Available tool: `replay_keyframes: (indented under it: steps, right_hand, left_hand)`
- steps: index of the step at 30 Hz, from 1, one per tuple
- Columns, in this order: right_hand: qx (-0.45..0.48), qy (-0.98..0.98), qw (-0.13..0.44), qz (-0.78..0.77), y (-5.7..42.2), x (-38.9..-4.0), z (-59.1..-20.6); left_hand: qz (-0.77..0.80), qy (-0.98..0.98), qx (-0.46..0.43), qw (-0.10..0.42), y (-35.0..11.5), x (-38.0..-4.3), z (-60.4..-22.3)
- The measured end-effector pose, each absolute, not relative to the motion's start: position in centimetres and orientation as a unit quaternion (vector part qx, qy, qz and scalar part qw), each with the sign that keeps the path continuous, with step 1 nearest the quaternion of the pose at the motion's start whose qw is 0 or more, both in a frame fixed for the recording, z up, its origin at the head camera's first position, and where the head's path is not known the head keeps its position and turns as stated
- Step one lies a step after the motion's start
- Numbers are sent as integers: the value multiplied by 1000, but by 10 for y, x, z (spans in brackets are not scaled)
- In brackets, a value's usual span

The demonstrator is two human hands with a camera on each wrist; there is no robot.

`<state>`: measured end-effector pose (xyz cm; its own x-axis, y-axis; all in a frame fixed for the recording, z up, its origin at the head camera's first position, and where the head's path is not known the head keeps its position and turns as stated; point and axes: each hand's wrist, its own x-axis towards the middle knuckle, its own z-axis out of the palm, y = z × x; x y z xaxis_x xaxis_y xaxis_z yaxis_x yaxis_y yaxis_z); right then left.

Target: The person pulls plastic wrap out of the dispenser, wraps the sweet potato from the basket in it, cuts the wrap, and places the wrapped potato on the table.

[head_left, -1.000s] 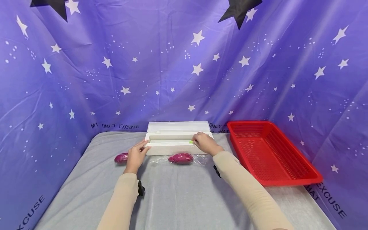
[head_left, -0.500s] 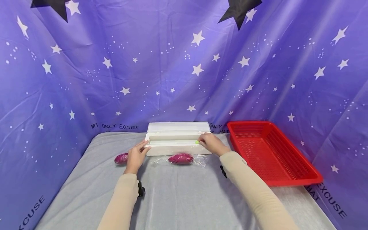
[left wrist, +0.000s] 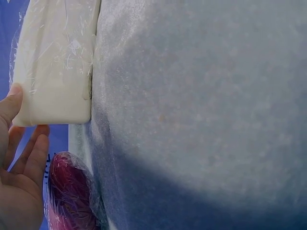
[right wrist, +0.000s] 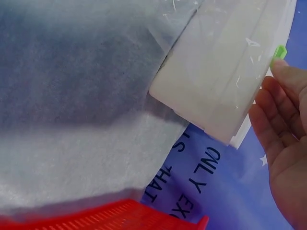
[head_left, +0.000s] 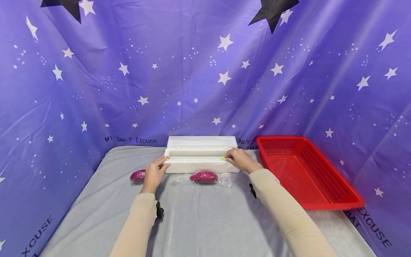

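Note:
A long white cling film dispenser [head_left: 192, 167] stands at the back of the table with its lid [head_left: 201, 141] raised. My left hand [head_left: 155, 175] holds its left end, thumb at the upper edge and fingers by the end wall [left wrist: 57, 105]. My right hand [head_left: 240, 160] pinches the small green cutter slider [head_left: 223, 159] near the right end of the dispenser's rail. In front lies a magenta, elongated sweet-potato-like item [head_left: 204, 177], with clear film spread to both sides of it. A second film-wrapped magenta item [left wrist: 71, 191] lies left of the dispenser, partly behind my left hand in the head view.
A red perforated plastic basket [head_left: 334, 205] stands on the right side of the table. Grey cloth [head_left: 205, 221] covers the tabletop. Purple star-printed curtains [head_left: 179, 71] hang close at the back and both sides.
My right hand has slid rightward along the rail with the green cutter slider. My left hand keeps its place on the dispenser's left end. The head view has shifted slightly.

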<state>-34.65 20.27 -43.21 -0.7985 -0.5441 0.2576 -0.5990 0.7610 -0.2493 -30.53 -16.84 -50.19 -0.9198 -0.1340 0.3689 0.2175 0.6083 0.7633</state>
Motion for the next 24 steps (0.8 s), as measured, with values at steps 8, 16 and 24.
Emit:
replay_keyframes:
  steps: [8, 16, 24]
  right_hand:
    - [295, -942, 72, 145, 224, -343, -427]
    - [300, -944, 60, 126, 236, -344, -422]
    - [304, -944, 65, 112, 237, -341, -418]
  left_hand:
    - [-441, -874, -28, 203, -167, -306, -503]
    - [-441, -872, -27, 208, -168, -306, -504]
    - [-437, -875, -25, 207, -168, -306, -504]
